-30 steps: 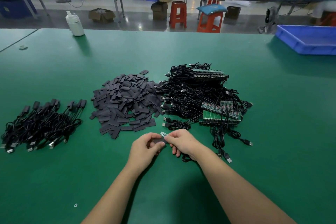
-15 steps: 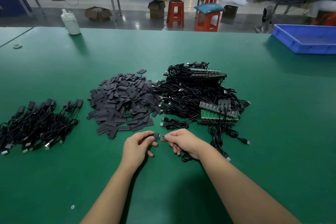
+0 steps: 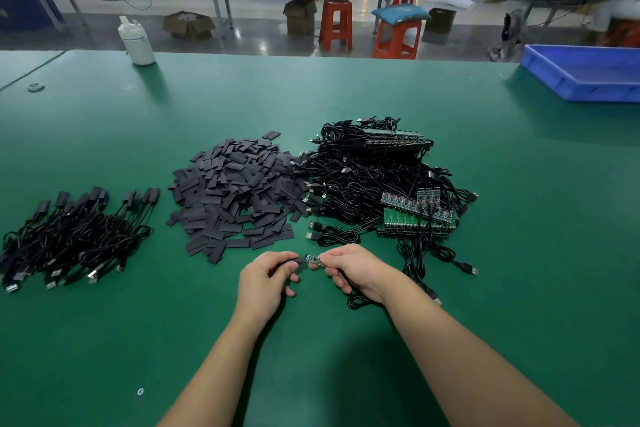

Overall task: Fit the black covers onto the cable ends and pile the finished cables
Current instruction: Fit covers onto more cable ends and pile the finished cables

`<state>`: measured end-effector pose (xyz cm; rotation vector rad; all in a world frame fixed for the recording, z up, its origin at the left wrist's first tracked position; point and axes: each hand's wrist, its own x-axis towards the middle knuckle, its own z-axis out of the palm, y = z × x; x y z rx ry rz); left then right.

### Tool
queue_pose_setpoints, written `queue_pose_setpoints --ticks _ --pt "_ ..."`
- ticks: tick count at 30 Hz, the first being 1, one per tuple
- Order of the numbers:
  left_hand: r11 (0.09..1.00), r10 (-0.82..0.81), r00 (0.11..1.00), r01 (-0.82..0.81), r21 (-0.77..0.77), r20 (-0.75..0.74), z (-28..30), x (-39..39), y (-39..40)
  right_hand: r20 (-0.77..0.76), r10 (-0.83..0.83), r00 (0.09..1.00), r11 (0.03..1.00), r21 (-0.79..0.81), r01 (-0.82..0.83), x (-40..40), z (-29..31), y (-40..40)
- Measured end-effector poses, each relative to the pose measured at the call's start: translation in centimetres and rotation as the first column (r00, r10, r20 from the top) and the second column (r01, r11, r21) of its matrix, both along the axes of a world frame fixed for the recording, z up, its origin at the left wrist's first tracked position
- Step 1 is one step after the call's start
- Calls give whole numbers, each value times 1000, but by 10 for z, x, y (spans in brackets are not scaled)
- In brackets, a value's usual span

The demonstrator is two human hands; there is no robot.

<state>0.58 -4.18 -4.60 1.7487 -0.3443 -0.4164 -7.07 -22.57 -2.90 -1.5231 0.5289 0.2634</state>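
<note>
**Cover and board end held between both hands, front centre of the bench**

Your right hand (image 3: 349,267) pinches the small green circuit board (image 3: 314,260) at the end of a cable, fingers curled round it; the board tip points left. The cable's black coil (image 3: 358,302) shows on the mat under your right wrist. Your left hand (image 3: 268,276) has its fingers curled, with thumb and forefinger closed on a black cover (image 3: 300,261) just beside the board tip. You cannot tell from this view whether the cover already overlaps the board.

Directly beyond your hands, a single coiled cable with two USB plugs (image 3: 332,236) lies on the green table (image 3: 519,253). To its left sits the heap of loose black covers (image 3: 232,194), flat rectangular pieces lying at random angles. Touching that heap on its right is the tangled pile of unfinished cables (image 3: 374,177), with rows of bare green boards (image 3: 415,215) at its near right side and loose leads trailing toward you.

Well apart, at your far left, lies the pile of finished cables (image 3: 72,236), their covered ends pointing away from you and their USB plugs toward you.

At the far edge of the table stand a white bottle (image 3: 136,42) on the left and a blue tray (image 3: 585,74) on the right. Nothing lies between your hands and either the covers or the finished pile.
</note>
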Motion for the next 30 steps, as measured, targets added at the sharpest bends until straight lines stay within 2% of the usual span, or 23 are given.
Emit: queue_pose_setpoints --ticks 8,15,20,23,26,30 --pt "1000 -5 1000 5 14 4 3 0 -2 -15 58 998 997 -45 -59 -1 4 2" --pt "995 -96 995 97 30 -28 3 6 2 -25 72 997 995 -73 -73 1 1 1" --pt "972 -186 982 180 151 28 7 13 5 -47 91 995 988 -121 -96 3 -1 3" --pt "945 -238 961 195 262 140 15 18 5 -37 95 995 987 -126 -99 3 -1 4" --pt "855 -409 867 254 453 285 26 27 8 -27 94 995 988 -121 -96 2 0 4" --pt "768 -526 792 284 574 311 36 33 8 -24 102 995 986 -127 -104 2 0 5"
